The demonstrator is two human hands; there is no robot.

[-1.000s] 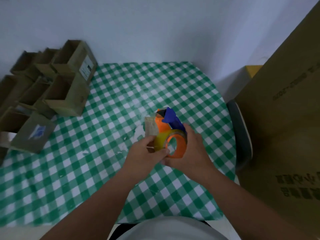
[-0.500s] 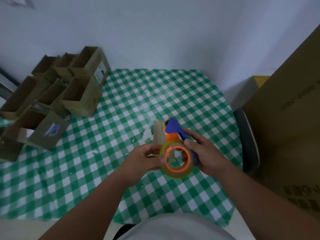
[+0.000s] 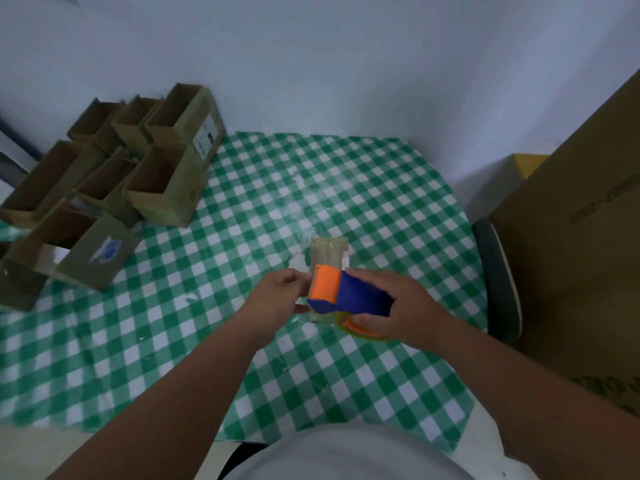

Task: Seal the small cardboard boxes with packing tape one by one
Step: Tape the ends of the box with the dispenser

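A small cardboard box stands on the green checked tablecloth near the table's middle. My left hand grips its left side. An orange and blue tape dispenser with a roll of clear packing tape lies across the box's near end, and my right hand grips it from the right. The near part of the box is hidden behind the dispenser.
Several open small cardboard boxes are stacked at the table's left and back left. A large cardboard carton rises at the right, with a dark chair seat beside it. The wall runs along the table's far edge.
The dispenser has turned from showing its orange hub to lying flat over the box top. My right hand moved with it, and the box now rests lower on the table.
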